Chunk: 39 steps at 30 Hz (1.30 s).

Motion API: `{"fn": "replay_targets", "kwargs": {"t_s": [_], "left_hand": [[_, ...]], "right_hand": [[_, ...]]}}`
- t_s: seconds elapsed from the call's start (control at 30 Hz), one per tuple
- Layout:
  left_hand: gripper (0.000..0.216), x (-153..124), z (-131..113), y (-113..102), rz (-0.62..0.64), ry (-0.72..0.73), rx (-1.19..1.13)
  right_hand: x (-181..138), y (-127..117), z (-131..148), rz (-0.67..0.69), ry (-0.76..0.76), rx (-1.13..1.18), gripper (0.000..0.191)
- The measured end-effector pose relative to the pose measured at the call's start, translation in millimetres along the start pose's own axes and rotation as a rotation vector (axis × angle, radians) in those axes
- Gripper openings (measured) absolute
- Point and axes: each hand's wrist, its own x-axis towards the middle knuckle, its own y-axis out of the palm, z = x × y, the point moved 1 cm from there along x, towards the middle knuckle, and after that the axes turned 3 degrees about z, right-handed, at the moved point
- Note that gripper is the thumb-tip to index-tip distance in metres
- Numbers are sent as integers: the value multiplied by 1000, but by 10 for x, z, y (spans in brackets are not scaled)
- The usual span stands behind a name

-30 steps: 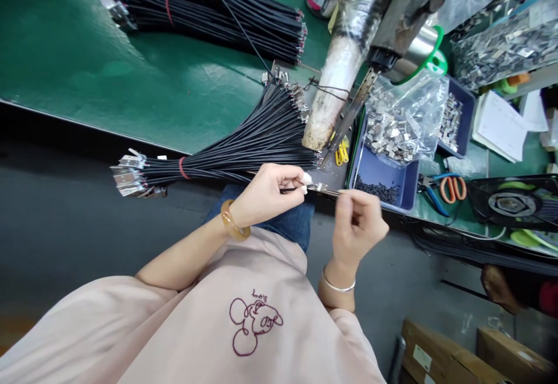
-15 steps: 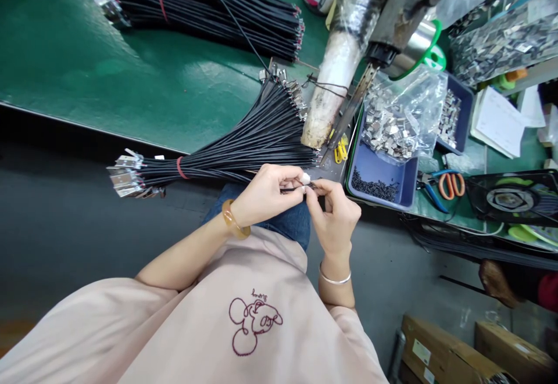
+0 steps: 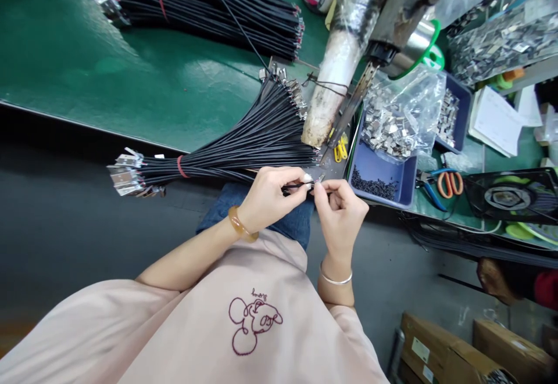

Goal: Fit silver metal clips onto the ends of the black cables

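Note:
My left hand [image 3: 271, 199] pinches a black cable [image 3: 297, 185] close to its end, between thumb and fingers. Just to the right, my right hand [image 3: 342, 212] is closed in a pinch at the tip of that cable, where small light-coloured wire ends barely show. What exactly lies between the right fingertips is too small to make out. Behind both hands a fanned bundle of black cables [image 3: 244, 140] lies along the table edge, tied by a red rubber band [image 3: 182, 167], with metal connectors [image 3: 127, 175] at its left end.
A second cable bundle [image 3: 209, 21] lies at the back. A white-tipped wrapped tube [image 3: 325, 105] leans over the bench. To the right are a blue tray [image 3: 405, 189] with small black pieces and bagged metal parts, blue-handled cutters [image 3: 431, 195], orange-handled scissors [image 3: 450, 184] and a fan [image 3: 510, 198].
My hands have drawn slightly apart, the right one moving a little rightward. More of the cable end now shows between the fingertips.

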Motion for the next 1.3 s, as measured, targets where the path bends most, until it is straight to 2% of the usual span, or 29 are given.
{"fn": "replay_targets", "kwargs": {"t_s": [0.13, 0.23, 0.33, 0.4, 0.43, 0.5, 0.6, 0.7, 0.8, 0.9, 1.13, 1.2, 1.3], "left_hand": [[11, 1, -13, -25, 58, 30, 11], [11, 18, -41, -76, 128, -11, -62], [12, 51, -66, -138, 250, -104, -228], [15, 83, -87, -181, 335, -144, -304], [16, 102, -102, -203, 372, -138, -306], [18, 147, -142, -243, 429, -78, -253], [20, 214, -199, -279, 477, 14, -157], [19, 254, -213, -267, 504, 5, -152], [18, 254, -165, -217, 453, -120, -302], [13, 233, -88, -163, 333, -223, -415], [6, 212, 15, -95, 229, -273, -417], [6, 217, 22, -84, 218, -283, -426], [5, 222, 26, -66, 193, -287, -423]], "right_hand": [[-10, 67, 16, 2, -92, -56, 16], [-18, 31, -36, 38, -43, 120, 18], [68, -204, -183, -133, 6, 244, 21], [193, -424, -347, -266, 59, 122, 20], [271, -522, -442, -235, 98, 6, 19], [433, -667, -624, -82, 139, -190, 16], [633, -749, -794, 108, 130, -266, 15], [746, -742, -803, 250, 114, -324, 15], [770, -738, -746, 351, 110, -383, 15], [743, -746, -715, 345, 117, -371, 16], [726, -740, -726, 340, 83, -403, 9], [707, -736, -736, 281, 112, -363, 9], [621, -721, -713, 11, 158, -229, 11]]}}
